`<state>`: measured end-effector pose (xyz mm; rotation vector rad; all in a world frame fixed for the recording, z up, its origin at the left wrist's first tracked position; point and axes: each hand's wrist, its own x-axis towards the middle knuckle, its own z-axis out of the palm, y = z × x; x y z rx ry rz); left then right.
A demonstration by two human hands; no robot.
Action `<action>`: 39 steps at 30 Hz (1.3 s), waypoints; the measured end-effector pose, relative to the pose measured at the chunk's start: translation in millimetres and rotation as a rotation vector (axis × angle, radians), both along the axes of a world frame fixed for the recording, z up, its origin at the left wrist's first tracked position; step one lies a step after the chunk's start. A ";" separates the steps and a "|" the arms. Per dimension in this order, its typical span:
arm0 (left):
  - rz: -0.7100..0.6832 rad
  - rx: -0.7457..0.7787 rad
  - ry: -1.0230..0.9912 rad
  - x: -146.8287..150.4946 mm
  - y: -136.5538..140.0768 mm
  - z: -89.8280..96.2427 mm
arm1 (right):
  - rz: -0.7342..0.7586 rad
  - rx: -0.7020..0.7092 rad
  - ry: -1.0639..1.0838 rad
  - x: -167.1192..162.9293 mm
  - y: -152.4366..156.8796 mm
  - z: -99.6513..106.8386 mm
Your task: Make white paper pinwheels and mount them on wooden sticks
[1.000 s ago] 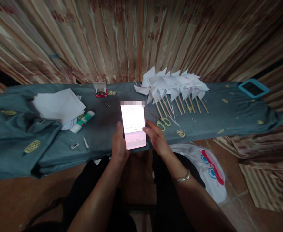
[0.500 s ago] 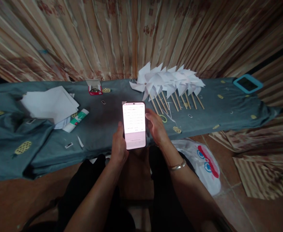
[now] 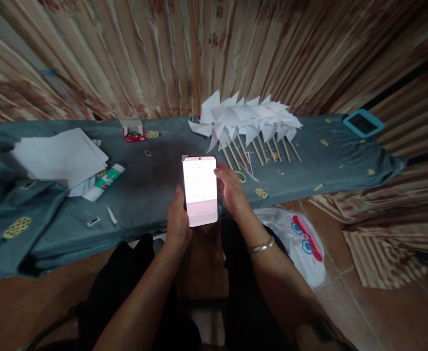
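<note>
A lit smartphone (image 3: 201, 190) is held upright over the front edge of the cloth-covered table, its screen showing a mostly white page with small text, too small to read. My left hand (image 3: 179, 217) grips its lower left side, thumb along the edge and the other fingers hidden behind. At the upper right side is my right hand (image 3: 232, 190), thumb tip at the screen's edge and fingers curled partly behind the phone. Just behind that hand lie several white paper pinwheels (image 3: 250, 117) on wooden sticks, overlapping in a row, and a light green ring-shaped handle (image 3: 240, 177).
On the grey-green tablecloth (image 3: 151, 180) at left lie white paper sheets (image 3: 56, 158), a green and white box (image 3: 104, 183) and an open red box of small metal pieces (image 3: 133, 134). A blue-framed tablet (image 3: 363, 123) lies far right. A white plastic bag (image 3: 290, 239) rests below the table.
My view has shifted slightly, so the table things appear farther left. My right thumb has moved in to the phone's edge. The phone stays between both hands.
</note>
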<state>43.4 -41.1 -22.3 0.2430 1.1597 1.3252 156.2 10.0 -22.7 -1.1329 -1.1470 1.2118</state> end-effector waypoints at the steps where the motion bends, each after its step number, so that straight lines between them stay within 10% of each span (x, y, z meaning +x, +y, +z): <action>1: 0.003 -0.002 -0.003 0.5 -0.1 -0.1 | 0.012 0.005 0.023 -0.1 0.0 0.5; 39: 0.023 0.039 0.007 2.8 -2.7 -4.2 | 0.039 0.001 0.040 -3.8 -3.5 8.6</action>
